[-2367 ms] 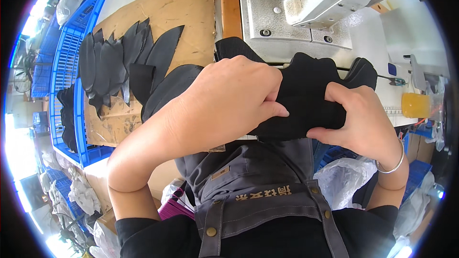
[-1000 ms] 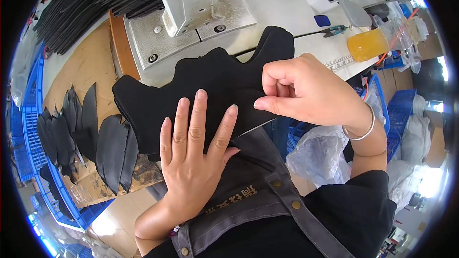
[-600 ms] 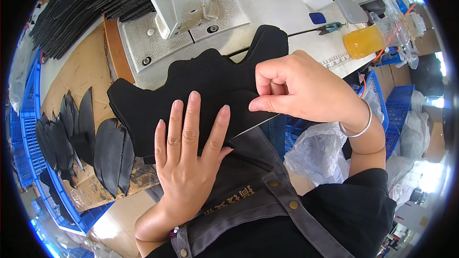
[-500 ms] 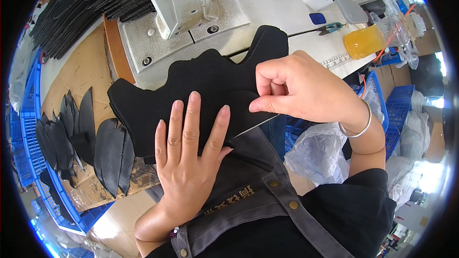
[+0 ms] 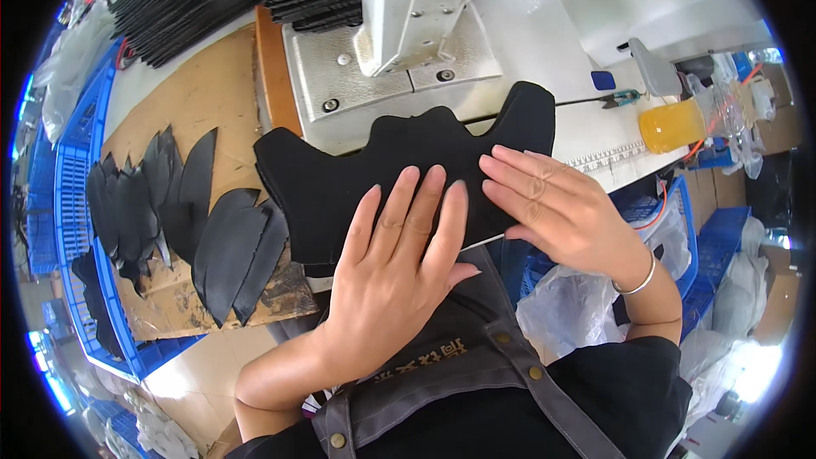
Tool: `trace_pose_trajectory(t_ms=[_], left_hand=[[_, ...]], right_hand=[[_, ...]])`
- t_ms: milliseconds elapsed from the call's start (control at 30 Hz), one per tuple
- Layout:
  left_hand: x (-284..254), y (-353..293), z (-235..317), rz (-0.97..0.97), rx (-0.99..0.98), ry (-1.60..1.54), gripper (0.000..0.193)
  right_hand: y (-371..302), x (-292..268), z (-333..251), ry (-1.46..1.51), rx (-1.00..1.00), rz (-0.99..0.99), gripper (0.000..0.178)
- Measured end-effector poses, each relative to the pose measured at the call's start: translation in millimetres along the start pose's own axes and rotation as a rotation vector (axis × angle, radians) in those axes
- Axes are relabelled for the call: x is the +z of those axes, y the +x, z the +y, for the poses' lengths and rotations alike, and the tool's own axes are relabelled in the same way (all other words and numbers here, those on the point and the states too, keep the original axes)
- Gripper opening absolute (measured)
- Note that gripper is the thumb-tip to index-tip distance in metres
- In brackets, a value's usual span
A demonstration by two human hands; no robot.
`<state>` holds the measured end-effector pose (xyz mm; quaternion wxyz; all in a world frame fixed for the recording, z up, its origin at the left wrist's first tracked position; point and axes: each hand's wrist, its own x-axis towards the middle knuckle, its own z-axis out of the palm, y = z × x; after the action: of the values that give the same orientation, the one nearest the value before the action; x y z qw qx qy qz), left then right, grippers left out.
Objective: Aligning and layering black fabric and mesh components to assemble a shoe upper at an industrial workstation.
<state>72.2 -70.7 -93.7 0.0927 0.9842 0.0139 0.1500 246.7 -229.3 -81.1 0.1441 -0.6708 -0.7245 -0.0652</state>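
A black fabric piece with a wavy far edge [image 5: 399, 140] lies at the front of the white sewing machine table, and its left side shows more than one layer. My left hand [image 5: 395, 268] rests flat on its middle, fingers spread. My right hand [image 5: 561, 208] lies on its right part, fingers stretched out and nearly together, with a bangle at the wrist. Neither hand grips anything. Just beyond the fabric stands the white machine head [image 5: 412, 17] on its metal bed plate [image 5: 331, 68].
Black leaf-shaped pieces [image 5: 234, 246] lie on a brown board [image 5: 212, 106] at the left, beside a blue crate [image 5: 76, 229]. Stacked black pieces [image 5: 195, 0] fill the far left. Thread snips [image 5: 620, 99], a ruler scale [image 5: 608, 155] and a yellow-filled container [image 5: 671, 126] are at the right.
My right hand has unbent from a pinch near the fabric's right edge and now lies flat. My left hand stays spread on the fabric. The whole view has shifted, with things appearing farther right.
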Motion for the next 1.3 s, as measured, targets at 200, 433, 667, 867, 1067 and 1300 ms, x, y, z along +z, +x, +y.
trace_pose_trajectory(t_ms=[200, 433, 667, 867, 1067, 1300], left_hand=[[-24, 12, -13, 0.035, 0.05, -0.06, 0.062], [-105, -6, -42, 0.324, -0.02, 0.411, 0.034], [-143, 35, -163, 0.717, -0.278, 0.862, 0.036], [-91, 156, -171, 0.648, -0.001, 0.668, 0.013], [-78, 167, -157, 0.195, 0.226, 0.136, 0.032], [-98, 147, -208, 0.71, -0.777, -0.743, 0.064]], right_hand=[[19, -23, 5, -0.354, -0.241, 0.257, 0.026], [36, -43, -8, -0.136, -0.227, 0.451, 0.041], [17, -17, 1, 0.043, -0.14, 0.511, 0.033], [19, -15, 3, 0.043, -0.103, 0.459, 0.033], [39, -20, 51, 0.394, 0.368, 0.679, 0.026], [108, -31, 155, 0.919, 0.965, 0.69, 0.053]])
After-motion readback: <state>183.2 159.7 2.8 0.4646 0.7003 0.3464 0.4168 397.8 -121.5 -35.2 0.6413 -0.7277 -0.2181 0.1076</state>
